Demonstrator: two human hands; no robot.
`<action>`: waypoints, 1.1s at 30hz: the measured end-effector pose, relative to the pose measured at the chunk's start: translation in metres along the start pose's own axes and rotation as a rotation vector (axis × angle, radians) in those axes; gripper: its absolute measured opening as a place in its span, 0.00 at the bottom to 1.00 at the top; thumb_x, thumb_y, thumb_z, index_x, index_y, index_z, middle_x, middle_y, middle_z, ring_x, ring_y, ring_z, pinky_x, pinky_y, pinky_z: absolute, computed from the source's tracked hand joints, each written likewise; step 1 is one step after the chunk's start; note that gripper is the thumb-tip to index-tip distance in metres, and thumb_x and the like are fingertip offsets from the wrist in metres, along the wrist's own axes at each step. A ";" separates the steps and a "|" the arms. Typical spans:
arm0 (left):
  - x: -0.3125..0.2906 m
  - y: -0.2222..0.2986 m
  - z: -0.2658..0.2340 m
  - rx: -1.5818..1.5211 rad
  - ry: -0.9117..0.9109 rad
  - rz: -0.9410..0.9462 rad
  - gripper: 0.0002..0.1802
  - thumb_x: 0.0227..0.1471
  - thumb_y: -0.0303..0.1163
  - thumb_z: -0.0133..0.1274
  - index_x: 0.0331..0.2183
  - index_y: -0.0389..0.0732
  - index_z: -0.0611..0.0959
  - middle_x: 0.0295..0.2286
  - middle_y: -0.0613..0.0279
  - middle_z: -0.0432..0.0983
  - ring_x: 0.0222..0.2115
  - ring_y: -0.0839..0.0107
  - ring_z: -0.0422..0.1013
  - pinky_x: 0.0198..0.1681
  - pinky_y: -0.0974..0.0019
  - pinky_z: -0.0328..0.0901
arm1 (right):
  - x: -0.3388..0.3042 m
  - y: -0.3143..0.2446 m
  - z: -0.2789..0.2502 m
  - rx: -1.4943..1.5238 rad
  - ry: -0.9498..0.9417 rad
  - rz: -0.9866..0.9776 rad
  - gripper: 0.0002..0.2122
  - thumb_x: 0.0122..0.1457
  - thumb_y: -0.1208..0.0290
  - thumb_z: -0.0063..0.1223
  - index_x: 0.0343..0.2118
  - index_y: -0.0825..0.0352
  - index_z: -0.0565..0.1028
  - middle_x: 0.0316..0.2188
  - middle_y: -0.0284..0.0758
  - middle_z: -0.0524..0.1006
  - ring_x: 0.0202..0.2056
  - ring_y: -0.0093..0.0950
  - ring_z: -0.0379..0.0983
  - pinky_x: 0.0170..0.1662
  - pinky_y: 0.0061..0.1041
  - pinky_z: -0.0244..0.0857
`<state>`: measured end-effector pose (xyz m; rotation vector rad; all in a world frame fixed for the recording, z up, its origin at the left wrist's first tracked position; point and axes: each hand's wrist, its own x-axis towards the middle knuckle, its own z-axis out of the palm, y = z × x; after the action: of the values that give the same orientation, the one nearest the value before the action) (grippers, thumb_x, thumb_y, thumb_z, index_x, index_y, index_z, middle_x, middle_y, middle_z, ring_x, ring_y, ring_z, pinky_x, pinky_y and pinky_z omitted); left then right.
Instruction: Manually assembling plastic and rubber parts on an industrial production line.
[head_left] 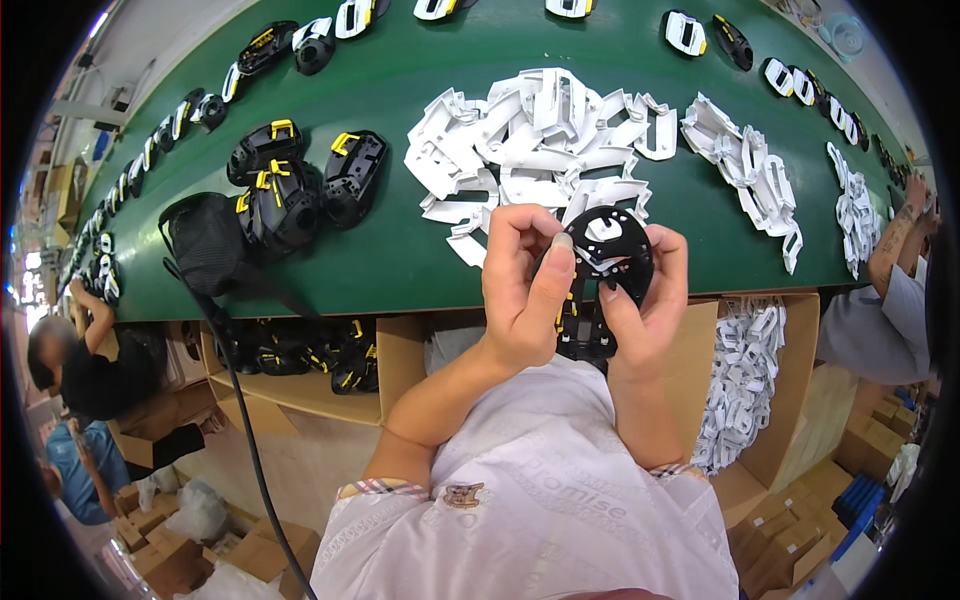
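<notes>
Head view: we hold a black shell [600, 270] in both hands just past the near edge of the green belt [400, 260]. Our left hand [520, 290] pinches its left rim; our right hand [645, 300] cups the right side, thumb on the face. It looks light, stiff and thin-walled plastic, so we judge the rims the safest grip. White clips [545, 140] lie piled beyond.
</notes>
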<state>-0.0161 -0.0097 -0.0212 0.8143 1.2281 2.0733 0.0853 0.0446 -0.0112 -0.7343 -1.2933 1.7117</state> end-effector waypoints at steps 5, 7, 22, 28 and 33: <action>-0.001 -0.004 -0.003 -0.051 -0.019 -0.021 0.09 0.56 0.28 0.43 0.37 0.35 0.64 0.25 0.67 0.61 0.22 0.84 0.55 0.24 0.77 0.53 | -0.001 -0.008 0.005 0.028 0.037 0.101 0.19 0.45 0.84 0.46 0.43 0.71 0.60 0.34 0.35 0.68 0.35 0.19 0.64 0.41 0.19 0.59; 0.006 -0.007 -0.001 -0.033 -0.068 -0.072 0.10 0.56 0.29 0.43 0.38 0.34 0.65 0.25 0.66 0.63 0.24 0.83 0.58 0.26 0.77 0.55 | 0.002 0.004 -0.005 0.016 0.001 0.075 0.19 0.45 0.83 0.47 0.43 0.72 0.60 0.34 0.35 0.68 0.36 0.19 0.64 0.42 0.19 0.59; 0.047 0.045 -0.041 0.552 -0.631 -0.359 0.12 0.47 0.21 0.48 0.37 0.35 0.74 0.30 0.63 0.71 0.29 0.81 0.67 0.29 0.75 0.64 | 0.013 -0.005 -0.035 -0.344 -0.436 0.025 0.23 0.43 0.75 0.57 0.45 0.72 0.67 0.36 0.37 0.72 0.38 0.26 0.69 0.44 0.25 0.62; 0.158 0.042 -0.061 0.694 -0.126 0.152 0.09 0.46 0.25 0.53 0.33 0.36 0.74 0.27 0.68 0.72 0.20 0.84 0.66 0.21 0.79 0.62 | 0.016 -0.010 -0.047 -0.219 -0.394 0.110 0.23 0.48 0.76 0.53 0.49 0.74 0.64 0.36 0.37 0.71 0.38 0.24 0.67 0.45 0.23 0.61; 0.247 -0.010 -0.062 1.300 -0.039 0.605 0.18 0.42 0.33 0.58 0.34 0.34 0.73 0.38 0.50 0.67 0.27 0.53 0.72 0.31 0.59 0.68 | 0.005 -0.010 -0.060 -0.136 -0.409 0.190 0.18 0.51 0.78 0.49 0.47 0.74 0.65 0.34 0.37 0.72 0.38 0.22 0.67 0.43 0.22 0.61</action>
<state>-0.2182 0.1441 -0.0034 1.9341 2.5473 1.3703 0.1356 0.0778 -0.0187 -0.6180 -1.6753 2.0153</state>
